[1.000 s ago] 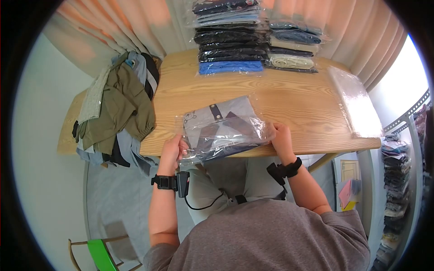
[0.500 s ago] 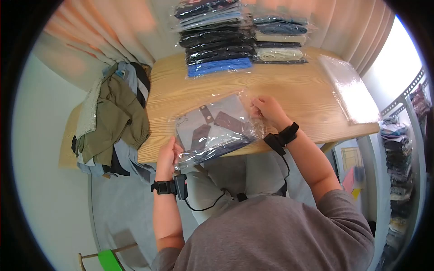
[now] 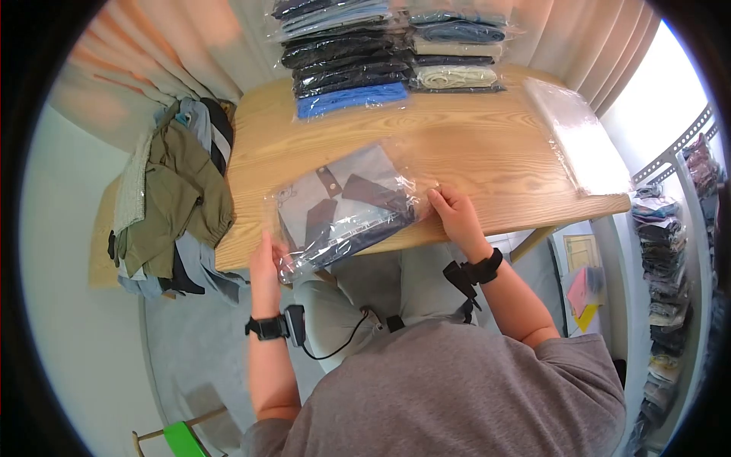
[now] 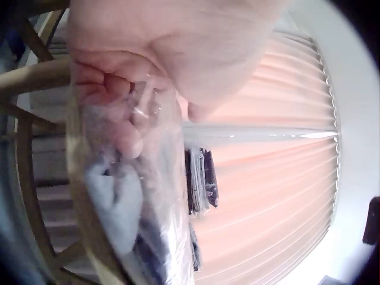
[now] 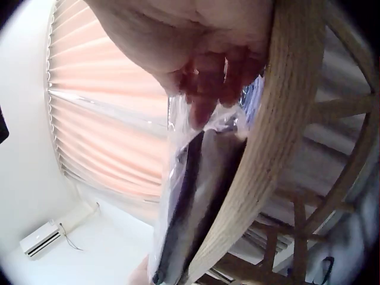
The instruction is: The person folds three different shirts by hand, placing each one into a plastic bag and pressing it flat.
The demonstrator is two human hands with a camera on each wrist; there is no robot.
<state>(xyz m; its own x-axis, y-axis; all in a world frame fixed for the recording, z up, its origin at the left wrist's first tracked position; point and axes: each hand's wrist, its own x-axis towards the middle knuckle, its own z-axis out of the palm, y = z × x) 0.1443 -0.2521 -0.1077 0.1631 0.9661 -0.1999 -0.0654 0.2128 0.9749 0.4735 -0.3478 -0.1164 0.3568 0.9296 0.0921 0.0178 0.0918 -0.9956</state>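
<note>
A folded grey garment [image 3: 363, 163] with dark brown panels and a snapped tab lies inside a clear plastic bag [image 3: 396, 156] at the table's front edge. My left hand [image 3: 266, 266] grips the bag's near left corner; in the left wrist view its fingers [image 4: 127, 139] curl into the crinkled plastic. At the bag's right end, my right hand [image 3: 459, 221] pinches the plastic margin between thumb and fingers. The right wrist view shows those fingers [image 5: 203, 110] bent onto the film, just beyond the garment's folded edge. The bag slants, its right end farther from me.
Bagged folded clothes stand in two stacks, a taller dark one [image 3: 346, 65] and a shorter one [image 3: 457, 57], at the back. Loose clothes [image 3: 175, 190] heap up at the left. Flat clear bags [image 3: 582, 141] lie on the right. A shelf [image 3: 662, 282] of bagged clothes stands beyond.
The plastic that was bunched across the garment now lies smoother over it. My right hand went up to the bag's far right side, then came back down along its right end. My left hand stayed at its corner.
</note>
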